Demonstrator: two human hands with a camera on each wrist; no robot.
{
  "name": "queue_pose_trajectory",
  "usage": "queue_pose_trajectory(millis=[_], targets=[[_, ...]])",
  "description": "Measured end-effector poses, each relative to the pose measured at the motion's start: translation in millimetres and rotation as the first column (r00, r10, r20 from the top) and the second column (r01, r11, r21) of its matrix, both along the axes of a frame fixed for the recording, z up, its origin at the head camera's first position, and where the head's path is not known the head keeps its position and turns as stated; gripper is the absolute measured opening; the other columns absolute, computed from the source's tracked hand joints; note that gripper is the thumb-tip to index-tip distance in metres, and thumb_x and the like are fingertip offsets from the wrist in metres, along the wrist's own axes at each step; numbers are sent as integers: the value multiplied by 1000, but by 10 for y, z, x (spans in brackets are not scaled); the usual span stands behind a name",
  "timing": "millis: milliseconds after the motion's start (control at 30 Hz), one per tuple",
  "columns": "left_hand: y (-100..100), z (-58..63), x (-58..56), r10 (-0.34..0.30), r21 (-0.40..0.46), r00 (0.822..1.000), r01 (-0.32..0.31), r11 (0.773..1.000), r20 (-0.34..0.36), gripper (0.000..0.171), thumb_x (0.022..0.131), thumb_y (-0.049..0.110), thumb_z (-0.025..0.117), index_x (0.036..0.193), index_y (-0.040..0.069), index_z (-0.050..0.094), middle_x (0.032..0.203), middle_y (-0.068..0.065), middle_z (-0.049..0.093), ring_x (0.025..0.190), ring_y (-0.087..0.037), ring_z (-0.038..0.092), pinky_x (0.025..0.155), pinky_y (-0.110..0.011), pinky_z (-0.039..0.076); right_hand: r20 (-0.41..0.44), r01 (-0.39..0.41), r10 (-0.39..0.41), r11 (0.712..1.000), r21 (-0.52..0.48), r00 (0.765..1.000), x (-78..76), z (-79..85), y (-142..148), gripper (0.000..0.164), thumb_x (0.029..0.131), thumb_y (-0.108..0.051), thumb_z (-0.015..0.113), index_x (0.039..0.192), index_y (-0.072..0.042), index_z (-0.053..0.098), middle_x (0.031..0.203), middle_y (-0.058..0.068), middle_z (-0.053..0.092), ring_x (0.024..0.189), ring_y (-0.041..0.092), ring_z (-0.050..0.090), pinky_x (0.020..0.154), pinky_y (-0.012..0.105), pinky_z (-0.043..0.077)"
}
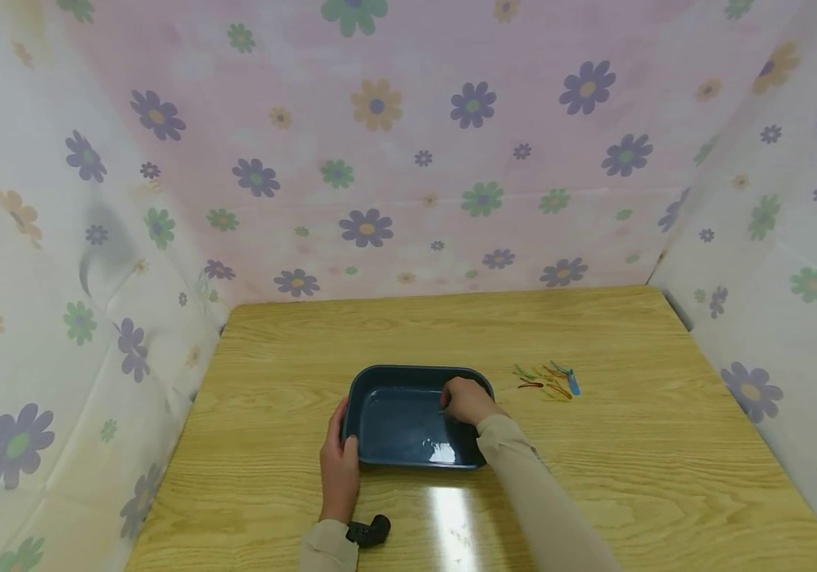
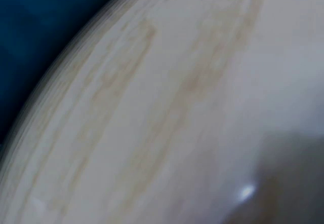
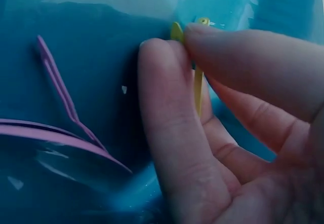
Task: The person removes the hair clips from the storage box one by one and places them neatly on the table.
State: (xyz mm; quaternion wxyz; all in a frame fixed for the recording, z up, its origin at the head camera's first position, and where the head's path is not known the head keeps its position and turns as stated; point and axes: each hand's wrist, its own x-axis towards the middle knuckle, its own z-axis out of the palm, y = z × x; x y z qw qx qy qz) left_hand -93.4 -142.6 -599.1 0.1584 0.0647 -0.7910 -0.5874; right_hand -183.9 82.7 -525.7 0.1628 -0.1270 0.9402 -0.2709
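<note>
My left hand (image 1: 340,470) grips the left side of a deep dark-blue rectangular tray (image 1: 408,464), thumb at the rim. My right hand (image 1: 470,401) reaches inside the tray near its right end. In the right wrist view, its thumb and index finger pinch a slim yellow hair clip (image 3: 199,89), partly hidden by the fingers. To the left of those fingers, a purple hair clip (image 3: 61,89) and a pink one (image 3: 61,137) show against the blue tray. The left wrist view is blurred, with the tray's blue (image 2: 45,26) at its upper left corner.
On the wooden table (image 1: 630,461), several coloured hair clips (image 1: 556,389) lie in a loose group right of the tray, with a blue clip (image 1: 574,383) at the group's right edge. Flower-patterned sheets (image 1: 437,183) enclose the back and both sides.
</note>
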Motion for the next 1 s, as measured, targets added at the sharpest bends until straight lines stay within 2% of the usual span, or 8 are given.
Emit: queue_pose_trajectory(millis=[233, 500, 767, 1000], targets=[[0, -19, 6, -4, -5, 1000, 4, 1000, -3, 61, 84, 1, 38, 135, 35, 37, 134, 17, 38, 123, -5, 34, 95, -39, 31, 12, -20, 20, 1000, -20, 1000, -3, -8, 5, 8, 73, -2, 65, 68, -8, 65, 63, -1, 58, 50, 11, 52, 51, 27, 41], [11, -27, 4, -8, 2, 1000, 8, 1000, 8, 59, 85, 1, 38, 136, 32, 37, 134, 17, 38, 124, -6, 33, 95, -41, 31, 46, -42, 46, 995, -88, 998, -31, -36, 33, 7, 78, -5, 63, 73, -9, 67, 64, -1, 59, 55, 11, 52, 53, 27, 42], [11, -13, 10, -8, -2, 1000, 8, 1000, 10, 61, 85, 1, 37, 136, 34, 36, 135, 16, 38, 124, -7, 33, 95, -41, 31, 97, -23, 43, 981, -194, 994, -48, -1, 51, 11, 80, -5, 60, 83, -10, 69, 71, 0, 61, 61, 14, 55, 56, 29, 44], [-1, -13, 5, -5, -8, 1000, 5, 1000, 11, 58, 85, 2, 38, 136, 31, 37, 134, 16, 38, 124, -7, 34, 93, -41, 32, 133, -20, 64, 951, -309, 989, -53, 21, 87, 23, 80, -4, 59, 100, -10, 66, 93, -1, 62, 78, 12, 57, 66, 30, 45]])
